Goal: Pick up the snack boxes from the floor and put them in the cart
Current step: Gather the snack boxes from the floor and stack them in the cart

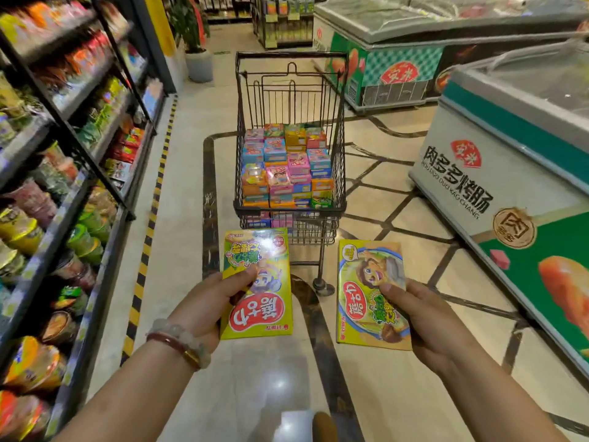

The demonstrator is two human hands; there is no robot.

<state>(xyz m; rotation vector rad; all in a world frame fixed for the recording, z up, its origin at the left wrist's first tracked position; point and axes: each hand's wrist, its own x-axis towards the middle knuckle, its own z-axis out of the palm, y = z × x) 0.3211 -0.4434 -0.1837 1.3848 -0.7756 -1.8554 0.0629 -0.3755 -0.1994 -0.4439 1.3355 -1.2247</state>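
My left hand [210, 304] grips a yellow snack box [259, 266] by its left edge, thumb across the front. My right hand [424, 317] holds a second yellow-green snack box [363, 282] by its right edge, thumb on its face. Both boxes are held up flat, face toward me, just short of the black wire cart [288, 55]. The cart stands straight ahead on the floor and holds several rows of colourful snack boxes [287, 164] stacked in its basket.
Shelves [73, 129] of packaged snacks and cup noodles line the left side, edged by a yellow-black floor stripe [149, 231]. Chest freezers [497, 173] stand on the right and behind the cart. A potted plant [197, 55] stands far left behind the cart.
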